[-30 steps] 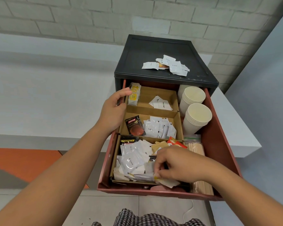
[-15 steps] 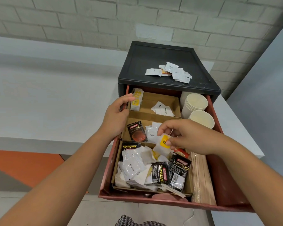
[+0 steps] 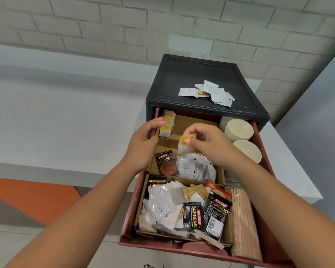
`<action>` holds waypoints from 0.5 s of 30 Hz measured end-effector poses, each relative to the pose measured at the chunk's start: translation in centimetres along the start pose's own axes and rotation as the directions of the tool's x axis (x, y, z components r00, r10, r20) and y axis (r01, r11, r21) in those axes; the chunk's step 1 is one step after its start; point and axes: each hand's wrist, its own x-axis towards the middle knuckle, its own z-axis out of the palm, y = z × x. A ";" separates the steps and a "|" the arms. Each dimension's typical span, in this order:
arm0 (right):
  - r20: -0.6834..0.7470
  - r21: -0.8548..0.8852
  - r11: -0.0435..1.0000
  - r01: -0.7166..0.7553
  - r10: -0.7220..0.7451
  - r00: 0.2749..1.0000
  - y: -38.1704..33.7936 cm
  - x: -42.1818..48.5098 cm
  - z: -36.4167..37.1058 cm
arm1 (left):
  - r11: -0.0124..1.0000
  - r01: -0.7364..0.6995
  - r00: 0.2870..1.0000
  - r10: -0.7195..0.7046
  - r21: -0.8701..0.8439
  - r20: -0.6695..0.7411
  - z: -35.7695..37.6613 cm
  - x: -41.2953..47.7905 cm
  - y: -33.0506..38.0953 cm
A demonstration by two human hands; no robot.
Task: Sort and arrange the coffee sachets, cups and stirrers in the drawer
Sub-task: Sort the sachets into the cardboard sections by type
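Now, right hand (image 3: 207, 141) pinches a white-and-yellow paper sachet (image 3: 184, 146).
Left hand (image 3: 143, 138), grip loose, steadies the red plastic drawer (image 3: 153, 245); matching sachets (image 3: 167, 126) stand far-left.

Drawer (image 3: 265, 172) stands open below cabinet top (image 3: 184, 74); loose sachets (image 3: 207, 92) lie on that top, behind the drawer. Drawer's left part: sachet heap (image 3: 174, 207) at front, sachet row (image 3: 194, 169) mid, upright sachets (image 3: 167, 124) at back left. Drawer's right side: cup stacks (image 3: 240, 130) at back, stirrers (image 3: 244, 225) at front. Left hand (image 3: 143, 144) on drawer's left wall; right hand (image 3: 209, 146) holds single sachet (image 3: 185, 146) above drawer's back divider
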 end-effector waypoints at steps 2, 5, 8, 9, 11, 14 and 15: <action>-0.096 -0.003 0.999 -0.036 0.035 0.995 0.9 2.2 1.4 | 1.000 0.003 1.000 -0.003 -0.001 0.001 0.0 -0.1 0.0; -0.206 -0.052 0.992 -0.112 0.099 0.974 2.3 5.5 3.4 | 1.000 -0.002 1.000 0.002 0.015 -0.004 0.0 -0.1 0.0; -0.263 -0.017 0.988 -0.151 0.141 0.954 3.5 7.8 5.0 | 1.000 0.002 1.000 -0.002 0.002 -0.006 0.0 0.0 -0.2; -0.266 -0.013 0.985 -0.171 0.161 0.950 3.9 8.5 5.4 | 1.000 0.002 1.000 -0.002 0.000 -0.006 0.0 0.0 -0.2; -0.235 -0.016 0.973 -0.229 0.219 0.947 4.4 9.9 5.8 | 1.000 0.000 1.000 0.000 -0.004 -0.007 0.0 0.0 -0.3; -0.120 -0.038 0.954 -0.296 0.290 0.949 4.6 11.8 5.9 | 1.000 0.008 1.000 -0.008 -0.005 -0.006 -0.1 0.0 -0.4; -0.090 -0.089 0.950 -0.301 0.293 0.952 4.6 12.3 5.9 | 1.000 0.010 1.000 -0.010 -0.004 -0.005 0.0 0.0 -0.4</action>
